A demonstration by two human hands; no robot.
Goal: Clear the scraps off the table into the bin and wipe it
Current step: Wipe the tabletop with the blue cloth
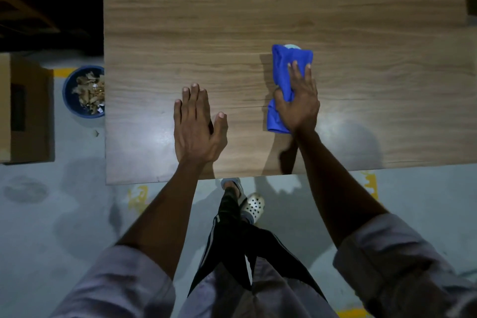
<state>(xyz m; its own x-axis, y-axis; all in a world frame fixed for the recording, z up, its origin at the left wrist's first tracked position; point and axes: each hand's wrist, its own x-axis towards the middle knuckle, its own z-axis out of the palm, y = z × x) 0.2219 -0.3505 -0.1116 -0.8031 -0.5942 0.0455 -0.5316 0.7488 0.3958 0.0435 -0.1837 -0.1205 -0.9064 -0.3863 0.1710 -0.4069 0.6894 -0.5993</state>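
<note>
Counter (258, 8): a wood-grain top that filled the upper part of the view, its near edge running just above the person's feet; no scraps showed on it.
Left hand (197, 129): lay flat, palm down, on the counter near its front edge, fingers straight and close together, thumb spread to the side; it held nothing.
Right hand (299, 100): pressed down on the blue cloth, fingers stretched forward over it and the thumb hooked around its bunched middle.
Blue cloth (286, 59): crumpled lengthwise on the counter to the right of the left hand, well apart from it; one end stuck out beyond the fingertips, the other under the heel of the hand. A pale patch showed at its far edge; what that was could not be told.
Bin (74, 90): a round blue container on the floor, just beside the counter's left edge and partly hidden by it, holding brown, dry-looking scraps (90, 90).
Cardboard box (25, 111): stood on the floor left of the bin.
</note>
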